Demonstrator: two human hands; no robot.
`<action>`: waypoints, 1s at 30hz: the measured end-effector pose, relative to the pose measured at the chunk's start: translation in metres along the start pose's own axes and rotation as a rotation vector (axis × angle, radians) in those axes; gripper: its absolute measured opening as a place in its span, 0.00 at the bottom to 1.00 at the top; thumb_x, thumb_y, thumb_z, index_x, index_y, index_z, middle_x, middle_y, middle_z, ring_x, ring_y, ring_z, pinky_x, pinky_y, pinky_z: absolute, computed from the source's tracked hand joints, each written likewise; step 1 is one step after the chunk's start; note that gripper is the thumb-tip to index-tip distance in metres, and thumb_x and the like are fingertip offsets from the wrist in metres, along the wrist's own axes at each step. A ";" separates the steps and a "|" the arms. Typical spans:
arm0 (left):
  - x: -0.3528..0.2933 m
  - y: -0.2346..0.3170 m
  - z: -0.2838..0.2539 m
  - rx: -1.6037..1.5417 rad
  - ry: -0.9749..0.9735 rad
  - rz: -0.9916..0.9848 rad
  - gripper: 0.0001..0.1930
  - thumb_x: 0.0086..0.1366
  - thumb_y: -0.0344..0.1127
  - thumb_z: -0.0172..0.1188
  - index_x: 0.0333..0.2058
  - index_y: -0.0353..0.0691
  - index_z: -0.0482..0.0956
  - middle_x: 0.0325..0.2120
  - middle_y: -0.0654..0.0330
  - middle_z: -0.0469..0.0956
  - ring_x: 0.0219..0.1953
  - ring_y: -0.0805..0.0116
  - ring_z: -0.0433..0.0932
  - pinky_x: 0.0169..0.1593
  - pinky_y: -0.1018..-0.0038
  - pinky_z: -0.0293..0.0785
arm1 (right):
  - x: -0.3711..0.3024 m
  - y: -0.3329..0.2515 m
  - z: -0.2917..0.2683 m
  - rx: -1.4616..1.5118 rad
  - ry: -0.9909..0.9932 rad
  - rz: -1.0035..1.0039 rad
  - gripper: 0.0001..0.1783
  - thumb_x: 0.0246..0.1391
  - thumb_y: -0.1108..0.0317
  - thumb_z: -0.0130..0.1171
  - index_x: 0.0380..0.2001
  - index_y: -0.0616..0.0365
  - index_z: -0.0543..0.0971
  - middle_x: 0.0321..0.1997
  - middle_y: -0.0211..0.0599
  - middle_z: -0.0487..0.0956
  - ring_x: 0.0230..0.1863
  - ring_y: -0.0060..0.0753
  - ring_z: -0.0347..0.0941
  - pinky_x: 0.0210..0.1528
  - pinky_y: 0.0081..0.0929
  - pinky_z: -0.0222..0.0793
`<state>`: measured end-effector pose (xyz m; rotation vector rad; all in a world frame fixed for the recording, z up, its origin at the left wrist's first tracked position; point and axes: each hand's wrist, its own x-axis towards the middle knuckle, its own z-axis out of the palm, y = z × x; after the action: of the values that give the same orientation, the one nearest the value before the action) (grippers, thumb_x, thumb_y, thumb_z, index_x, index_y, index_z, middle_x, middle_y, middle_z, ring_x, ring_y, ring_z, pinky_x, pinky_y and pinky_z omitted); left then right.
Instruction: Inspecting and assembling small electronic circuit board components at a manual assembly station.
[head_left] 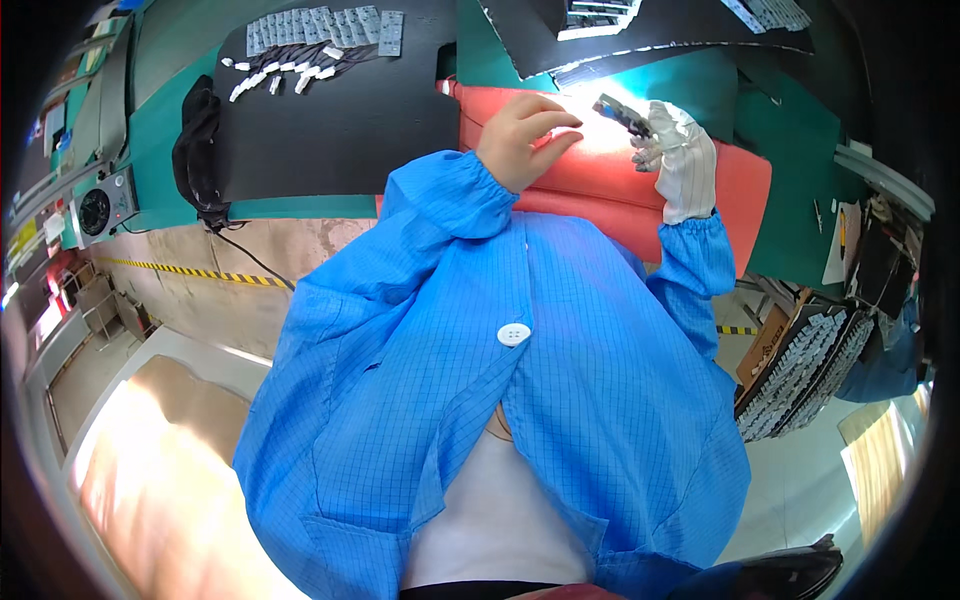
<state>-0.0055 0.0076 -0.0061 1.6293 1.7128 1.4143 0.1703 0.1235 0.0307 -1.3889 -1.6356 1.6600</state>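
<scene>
My bare left hand (522, 138) is over the red pad (600, 195), its thumb and forefinger apart and nothing between them. To its right, my right hand (684, 160) wears a white glove with greyed fingertips. That hand is closed on a small dark block-shaped part (622, 114), which points up and left toward my left hand. A gap separates the part from my left fingers. Strong light washes out the pad between the hands, and glare hides the part's details.
On a black mat (310, 130) at the left lie a row of grey modules (325, 28) with white-ended leads (285, 72). A black board (690, 25) bears more parts at the far side. A black cloth (197, 150), a small fan (97, 213) and a box of parts (800, 370) flank me.
</scene>
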 end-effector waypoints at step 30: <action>0.022 -0.105 -0.135 0.932 0.496 -0.027 0.07 0.44 0.36 0.67 0.23 0.44 0.78 0.23 0.64 0.74 0.33 0.59 0.73 0.34 0.66 0.67 | 0.009 -0.029 0.031 -0.225 0.033 -0.926 0.09 0.45 0.79 0.63 0.32 0.58 0.78 0.42 0.40 0.78 0.40 0.29 0.76 0.37 0.22 0.74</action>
<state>-0.1754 -0.0062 -0.0301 1.7034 2.9788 1.1076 0.1306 0.1214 0.0479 -0.5398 -2.0333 0.9184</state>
